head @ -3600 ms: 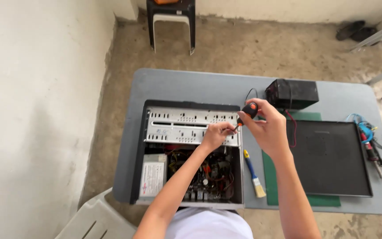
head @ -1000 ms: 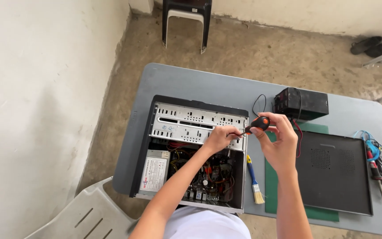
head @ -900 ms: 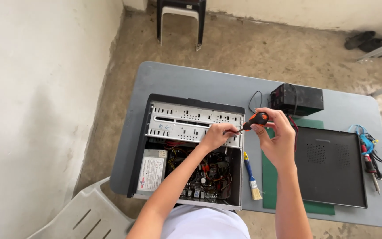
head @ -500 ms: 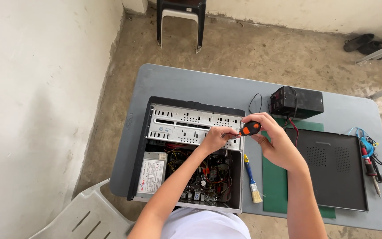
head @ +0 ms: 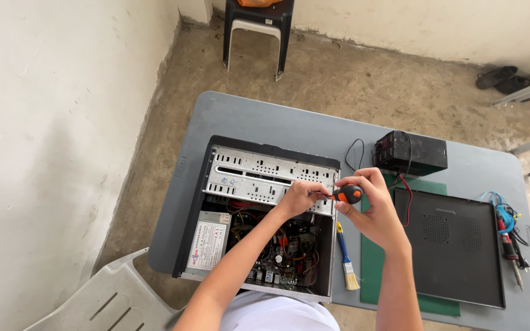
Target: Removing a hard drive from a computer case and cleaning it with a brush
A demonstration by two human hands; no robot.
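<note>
Grey table (head: 265, 125) carries open computer case (head: 259, 214) at its left edge; right hand (head: 372, 208) grips screwdriver (head: 346, 195) sideways at case's right wall, left hand (head: 299, 197) pinches the tip, steadying it.

Single view, worn on the head, looking almost straight down from well above the grey table (head: 265, 122). Faces away from the body: forearms enter from the bottom edge, stool (head: 256, 27) and far wall at top centre. Table fills the middle and right of the frame, white wall the left side, concrete floor the upper part. No second view to compare.
</note>
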